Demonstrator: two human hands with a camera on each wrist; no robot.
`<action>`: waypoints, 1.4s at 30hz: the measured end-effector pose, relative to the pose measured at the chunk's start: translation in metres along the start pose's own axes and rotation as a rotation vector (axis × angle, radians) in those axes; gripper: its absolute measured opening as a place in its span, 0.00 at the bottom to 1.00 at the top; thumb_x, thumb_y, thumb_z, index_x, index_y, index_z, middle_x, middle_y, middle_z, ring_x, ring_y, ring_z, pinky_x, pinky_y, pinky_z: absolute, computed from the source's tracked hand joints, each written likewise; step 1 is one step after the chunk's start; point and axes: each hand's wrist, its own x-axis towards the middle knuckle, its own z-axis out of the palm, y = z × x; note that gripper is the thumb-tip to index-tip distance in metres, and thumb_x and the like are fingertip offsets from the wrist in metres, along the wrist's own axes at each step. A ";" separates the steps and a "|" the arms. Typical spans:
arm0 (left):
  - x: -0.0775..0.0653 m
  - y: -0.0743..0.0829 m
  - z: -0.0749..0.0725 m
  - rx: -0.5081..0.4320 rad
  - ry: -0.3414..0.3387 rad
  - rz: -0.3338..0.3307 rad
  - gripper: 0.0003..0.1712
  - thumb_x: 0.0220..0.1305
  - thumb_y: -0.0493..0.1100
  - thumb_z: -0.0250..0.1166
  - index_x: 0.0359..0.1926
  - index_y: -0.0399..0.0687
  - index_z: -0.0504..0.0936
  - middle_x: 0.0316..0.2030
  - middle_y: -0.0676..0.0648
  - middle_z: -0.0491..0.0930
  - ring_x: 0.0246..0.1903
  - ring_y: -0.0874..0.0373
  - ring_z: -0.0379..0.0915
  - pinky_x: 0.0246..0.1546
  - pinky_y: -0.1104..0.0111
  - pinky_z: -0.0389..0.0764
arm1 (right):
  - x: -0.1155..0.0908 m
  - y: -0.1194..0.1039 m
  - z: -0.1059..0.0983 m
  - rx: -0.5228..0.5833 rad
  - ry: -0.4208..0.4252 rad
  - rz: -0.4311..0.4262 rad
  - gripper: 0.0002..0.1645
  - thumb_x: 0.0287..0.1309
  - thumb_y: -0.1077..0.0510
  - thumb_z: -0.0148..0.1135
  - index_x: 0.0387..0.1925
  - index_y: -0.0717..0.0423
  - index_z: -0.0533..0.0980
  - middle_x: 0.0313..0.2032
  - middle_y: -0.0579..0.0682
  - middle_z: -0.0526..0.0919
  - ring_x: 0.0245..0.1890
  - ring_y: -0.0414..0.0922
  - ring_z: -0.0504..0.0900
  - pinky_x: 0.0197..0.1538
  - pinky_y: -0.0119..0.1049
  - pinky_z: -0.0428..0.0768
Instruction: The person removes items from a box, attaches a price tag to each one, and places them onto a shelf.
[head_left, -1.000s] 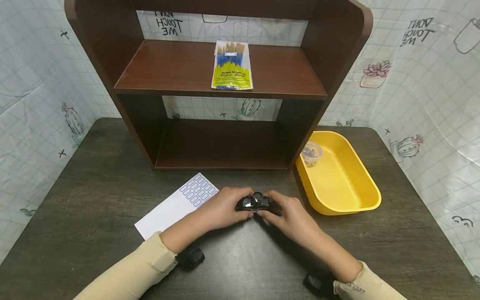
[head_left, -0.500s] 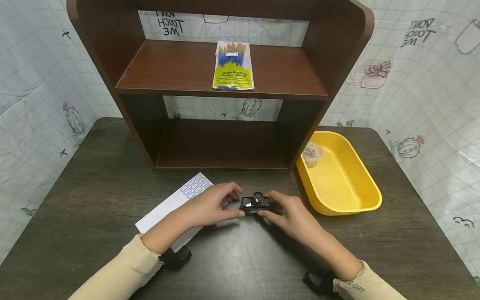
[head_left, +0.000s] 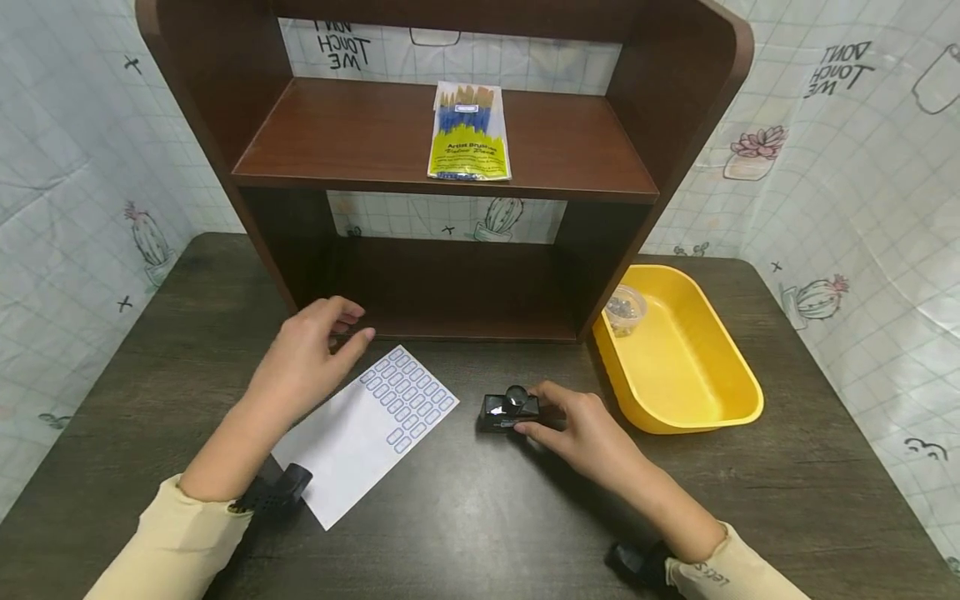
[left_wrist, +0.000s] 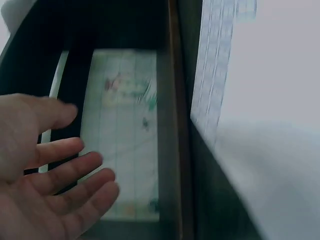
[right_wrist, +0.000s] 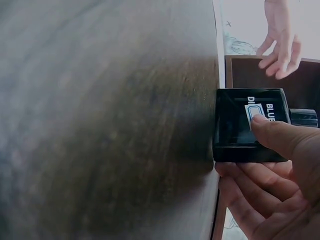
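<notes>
A black perfume bottle [head_left: 498, 410] with a round dark cap stands on the table before the shelf unit. My right hand [head_left: 581, 427] grips its right side. In the right wrist view, the thumb lies over a small blue-bordered white label [right_wrist: 255, 108] on the bottle's front, and the other fingers [right_wrist: 250, 190] curl along its side. My left hand [head_left: 303, 354] is in the air, holding nothing, between the shelf's lower left corner and a white sticker sheet [head_left: 348, 454]. The sheet carries rows of blue-bordered labels, with bare backing below them.
A dark brown shelf unit [head_left: 442, 187] stands at the back. On its middle shelf lies a pack of artist brushes [head_left: 468, 137] bearing a similar label. At right, a yellow tray [head_left: 682, 350] holds a small clear tub [head_left: 624, 308] of little pieces in its corner.
My left hand has let go of the perfume bottle and moved left and back, uncovering the sticker sheet. The right hand keeps its place on the bottle.
</notes>
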 end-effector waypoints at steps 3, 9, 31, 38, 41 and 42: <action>0.000 -0.008 -0.013 0.061 0.126 -0.031 0.14 0.75 0.43 0.64 0.54 0.38 0.82 0.47 0.37 0.84 0.47 0.42 0.83 0.47 0.48 0.85 | 0.001 0.000 0.000 0.003 0.000 0.000 0.16 0.57 0.57 0.79 0.46 0.50 0.84 0.38 0.42 0.92 0.37 0.32 0.87 0.39 0.30 0.82; -0.001 -0.029 -0.027 0.131 0.268 -0.095 0.13 0.75 0.44 0.63 0.47 0.36 0.83 0.41 0.35 0.85 0.39 0.42 0.81 0.37 0.54 0.78 | 0.001 -0.001 0.000 0.012 -0.006 0.007 0.16 0.57 0.57 0.79 0.46 0.50 0.84 0.39 0.42 0.92 0.38 0.33 0.88 0.39 0.30 0.82; 0.028 -0.065 -0.035 -0.093 0.333 -0.148 0.26 0.73 0.47 0.66 0.65 0.39 0.77 0.51 0.32 0.86 0.50 0.36 0.85 0.38 0.82 0.66 | -0.001 0.000 0.001 0.027 -0.007 0.022 0.16 0.58 0.57 0.78 0.46 0.49 0.83 0.38 0.41 0.92 0.38 0.34 0.89 0.40 0.31 0.83; 0.029 -0.065 -0.030 -0.091 0.368 -0.106 0.15 0.72 0.41 0.65 0.53 0.36 0.80 0.43 0.32 0.87 0.46 0.34 0.87 0.33 0.87 0.62 | 0.001 -0.002 -0.003 0.032 -0.049 0.028 0.16 0.59 0.57 0.78 0.47 0.50 0.83 0.37 0.42 0.91 0.33 0.32 0.85 0.38 0.29 0.81; 0.029 -0.064 -0.029 -0.075 0.375 -0.108 0.15 0.72 0.41 0.64 0.54 0.37 0.80 0.42 0.32 0.87 0.46 0.34 0.86 0.33 0.87 0.63 | 0.003 -0.003 -0.004 0.028 -0.057 0.021 0.15 0.58 0.57 0.78 0.46 0.51 0.83 0.36 0.42 0.90 0.30 0.31 0.81 0.35 0.29 0.80; 0.029 -0.063 -0.029 -0.071 0.375 -0.112 0.15 0.73 0.41 0.64 0.55 0.37 0.80 0.42 0.33 0.87 0.46 0.34 0.86 0.33 0.86 0.63 | 0.004 -0.003 -0.004 0.026 -0.058 0.021 0.15 0.58 0.58 0.78 0.46 0.51 0.83 0.36 0.42 0.90 0.30 0.32 0.81 0.35 0.28 0.79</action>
